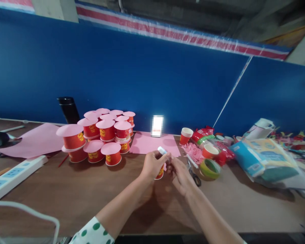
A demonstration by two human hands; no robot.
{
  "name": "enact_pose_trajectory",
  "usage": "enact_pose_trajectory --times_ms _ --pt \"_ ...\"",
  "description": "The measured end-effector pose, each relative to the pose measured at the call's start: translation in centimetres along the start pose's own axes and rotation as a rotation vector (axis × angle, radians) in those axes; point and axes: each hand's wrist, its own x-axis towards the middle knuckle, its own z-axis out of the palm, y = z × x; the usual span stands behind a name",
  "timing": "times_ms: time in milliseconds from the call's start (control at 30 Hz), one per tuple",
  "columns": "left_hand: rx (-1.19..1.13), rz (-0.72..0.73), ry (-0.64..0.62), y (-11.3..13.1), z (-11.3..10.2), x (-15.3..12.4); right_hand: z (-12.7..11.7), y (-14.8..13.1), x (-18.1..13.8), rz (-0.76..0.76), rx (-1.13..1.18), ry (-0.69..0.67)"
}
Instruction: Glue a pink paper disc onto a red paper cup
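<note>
My left hand (154,164) is closed around a slim white tube (162,149), which looks like a glue stick; its white end sticks up past the fingers. Close against it, my right hand (179,171) has its fingers pinched together at the tube's lower end, and whatever they grip is hidden. Just below and between both hands stands a red paper cup (159,173), mostly covered by my fingers. A scrap of pink paper shows beside it. Behind the hands lie pink paper sheets (142,142). Scissors (195,177) rest right of my right hand.
Stacked red cups topped with pink discs (110,148) stand at left, near a black flask (68,110) and white power strip (17,176). At right are nested cups (185,136), pink scraps (193,151), a tape roll (210,168) and a blue-yellow package (264,159).
</note>
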Motion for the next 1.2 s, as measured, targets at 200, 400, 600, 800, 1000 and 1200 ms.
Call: enact_pose_trajectory --times_ms 200,400,600,800,1000,1200 --pt "-0.076 0.085 0.047 0.5 -0.6 1.4 -0.5 -0.7 4.6 -0.02 0.11 0.01" --pt "0.368 0.272 0.21 -2.7 -3.1 0.6 -2.6 -0.6 7.5 -0.023 0.211 0.103" --pt "0.577 0.248 0.0 -5.4 -4.0 0.6 -4.1 0.8 8.3 0.022 0.243 0.182" --pt "0.472 0.164 0.072 -5.8 -4.3 1.0 -3.3 1.5 7.3 0.04 0.265 0.118" --pt "0.554 0.171 0.121 -6.3 -4.8 1.0 -2.5 1.9 5.9 -0.163 -0.048 0.042" --pt "0.571 0.157 0.137 -6.5 -4.8 0.8 -2.7 2.2 5.3 -0.483 -0.51 0.074"
